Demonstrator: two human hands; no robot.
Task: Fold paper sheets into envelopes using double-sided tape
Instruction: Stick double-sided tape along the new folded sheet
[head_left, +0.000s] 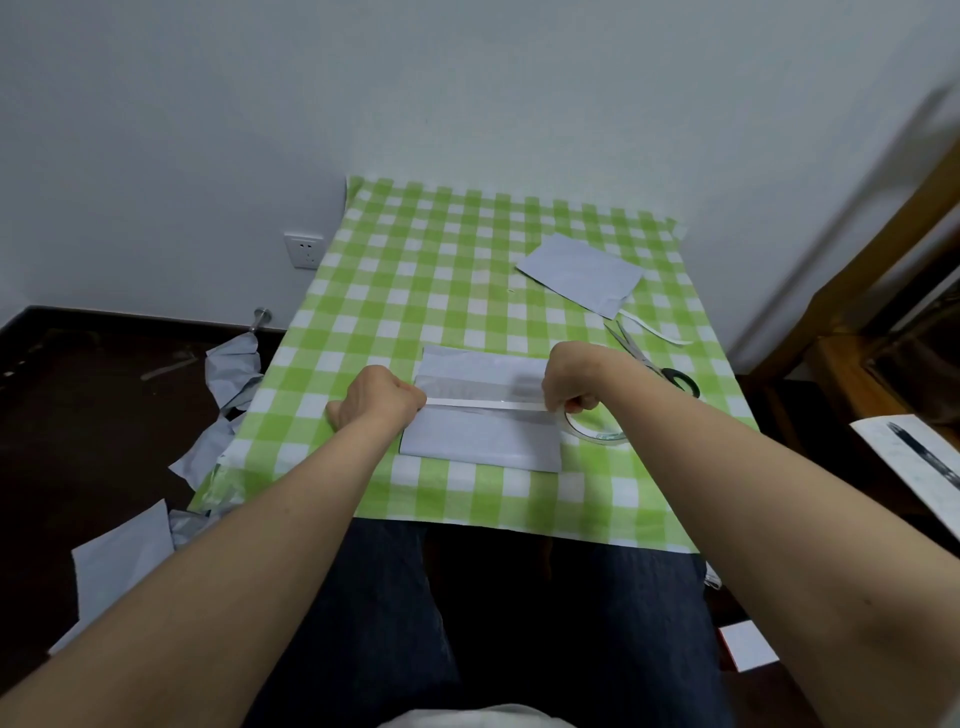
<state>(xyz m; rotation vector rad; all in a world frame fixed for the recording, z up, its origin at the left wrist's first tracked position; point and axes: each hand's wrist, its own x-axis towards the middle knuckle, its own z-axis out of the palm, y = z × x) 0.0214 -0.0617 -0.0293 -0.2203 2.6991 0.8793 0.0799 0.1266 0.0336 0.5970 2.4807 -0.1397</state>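
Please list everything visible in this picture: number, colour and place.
checked tablecloth: one, green and white, over the table
folded paper sheet: one, pale grey, table centre
double-sided tape strip: one, whitish, stretched across the sheet
tape roll: one, whitish, by the sheet's right edge
black-handled metal scissors: one, silver and black, right of the sheet
flat paper envelope: one, pale grey, table's far right
paper scraps: several, pale grey, floor at left
wall socket: one, white, left wall
left hand: one, pinches the strip's left end
right hand: one, holds the tape roll
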